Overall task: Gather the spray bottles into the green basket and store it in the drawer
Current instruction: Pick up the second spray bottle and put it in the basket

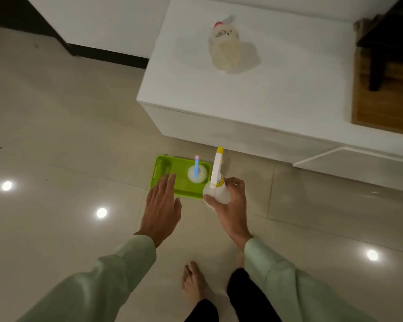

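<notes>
- Down on the tiled floor (56, 126), the green basket (163, 167) lay flat, just in front of the white cabinet (254, 94).
- Inside the basket stood one spray bottle (197, 174), upright, with a pale round body, a blue trigger head and a pink tip, toward the basket's right half.
- A second spray bottle (215, 182), white-bodied with a white and yellow head, sat in the right hand (230, 205); the fingers were curled around its body, and it was held upright at the basket's near right corner, outside the rim as far as the view showed.
- The left hand (162, 205) was flat and released, palm down, fingers stretched toward the basket's near left edge; whether it touched the rim could not be told.
- Both arms wore pale green sleeves (116, 270), and a bare foot (193, 282) stood on the floor below the hands, beside a leg in dark trousers.
- On the cabinet's top rested a cream plush toy (223, 45) with a pink spot on its head, blurred and well apart from the basket.
- A drawer front (358, 163) low on the cabinet's right side stood slightly out from the face.
- Bright ceiling lights were mirrored as round spots on the glossy floor.
</notes>
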The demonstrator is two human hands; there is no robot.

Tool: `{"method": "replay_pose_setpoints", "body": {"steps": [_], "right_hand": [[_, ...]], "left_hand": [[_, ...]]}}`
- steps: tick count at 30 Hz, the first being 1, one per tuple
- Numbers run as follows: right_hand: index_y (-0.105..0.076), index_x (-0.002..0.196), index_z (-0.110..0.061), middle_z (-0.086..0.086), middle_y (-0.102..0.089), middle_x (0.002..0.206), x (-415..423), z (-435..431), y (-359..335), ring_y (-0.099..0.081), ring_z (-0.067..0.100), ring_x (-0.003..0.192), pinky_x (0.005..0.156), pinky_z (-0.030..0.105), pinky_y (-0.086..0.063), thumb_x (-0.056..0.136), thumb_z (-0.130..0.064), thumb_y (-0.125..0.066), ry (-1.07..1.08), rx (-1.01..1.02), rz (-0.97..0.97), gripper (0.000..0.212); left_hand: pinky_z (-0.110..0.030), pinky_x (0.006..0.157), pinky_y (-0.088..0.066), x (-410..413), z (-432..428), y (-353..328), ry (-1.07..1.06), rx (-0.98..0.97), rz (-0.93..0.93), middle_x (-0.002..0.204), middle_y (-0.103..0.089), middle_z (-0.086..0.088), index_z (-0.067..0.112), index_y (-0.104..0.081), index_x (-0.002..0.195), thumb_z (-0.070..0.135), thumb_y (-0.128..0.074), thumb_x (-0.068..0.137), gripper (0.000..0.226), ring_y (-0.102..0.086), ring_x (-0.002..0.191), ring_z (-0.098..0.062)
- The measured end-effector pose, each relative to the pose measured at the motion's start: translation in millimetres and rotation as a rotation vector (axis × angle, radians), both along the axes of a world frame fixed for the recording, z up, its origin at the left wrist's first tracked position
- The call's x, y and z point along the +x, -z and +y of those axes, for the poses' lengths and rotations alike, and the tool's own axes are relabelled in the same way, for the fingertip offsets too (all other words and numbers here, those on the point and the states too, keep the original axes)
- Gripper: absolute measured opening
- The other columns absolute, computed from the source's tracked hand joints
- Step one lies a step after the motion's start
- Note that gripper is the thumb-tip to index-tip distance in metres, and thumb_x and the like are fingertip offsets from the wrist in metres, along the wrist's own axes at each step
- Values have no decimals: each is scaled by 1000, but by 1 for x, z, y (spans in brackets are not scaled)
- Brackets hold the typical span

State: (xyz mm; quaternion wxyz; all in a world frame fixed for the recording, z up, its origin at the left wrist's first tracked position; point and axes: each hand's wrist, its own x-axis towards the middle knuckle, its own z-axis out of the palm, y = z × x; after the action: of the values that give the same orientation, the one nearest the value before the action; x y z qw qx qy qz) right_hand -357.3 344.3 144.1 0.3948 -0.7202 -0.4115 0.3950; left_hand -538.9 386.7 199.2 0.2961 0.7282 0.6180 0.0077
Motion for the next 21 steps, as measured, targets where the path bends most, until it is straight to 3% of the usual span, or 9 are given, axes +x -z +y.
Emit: {"method": "replay_pose_setpoints", "body": {"steps": [3,5,7,11,15,21], "right_hand": [[-58,108,-53,-7,-56,118,-36,25,10,-56,3,110,94,14,-41,71,-30,-87,15,10,22,53],[-62,118,-41,-6,-60,130,-54,38,21,-53,11,122,103,27,-36,72,-33,-86,6,-27,-24,53],[-63,127,-29,-4,-59,139,-71,51,36,-48,13,130,107,30,-30,74,-34,-86,-9,-56,-22,58],[-62,132,-21,1,-53,146,-96,70,71,-44,19,138,116,41,-34,78,-27,-85,-56,-86,8,59],[-63,131,-21,1,-45,148,-118,90,117,-40,19,142,117,40,-37,83,-23,-81,-75,-101,21,51],[-63,129,-12,11,-52,141,-152,122,190,-45,23,137,114,38,-38,86,-20,-80,-1,-94,24,47]], "left_hand": [[-42,121,-20,-25,16,7,-22,-20,8,160,-23,-13,10,-18,153,13,-49,95,66,-21,148,-27],[-42,121,-21,-35,29,13,-29,-28,10,160,-23,-12,10,-19,153,13,-50,94,67,-22,148,-26],[-42,121,-22,-44,41,21,-34,-43,6,160,-23,-11,11,-19,153,14,-49,95,66,-21,148,-25],[-42,121,-21,-60,61,43,-32,-66,5,161,-22,-10,12,-19,153,15,-49,95,66,-20,149,-24],[-41,122,-20,-81,83,81,-52,-88,6,162,-19,-10,13,-17,154,15,-48,96,66,-18,150,-24],[-39,123,-17,-110,117,157,17,-130,8,162,-18,-11,11,-15,154,15,-47,97,65,-15,150,-24]]}}
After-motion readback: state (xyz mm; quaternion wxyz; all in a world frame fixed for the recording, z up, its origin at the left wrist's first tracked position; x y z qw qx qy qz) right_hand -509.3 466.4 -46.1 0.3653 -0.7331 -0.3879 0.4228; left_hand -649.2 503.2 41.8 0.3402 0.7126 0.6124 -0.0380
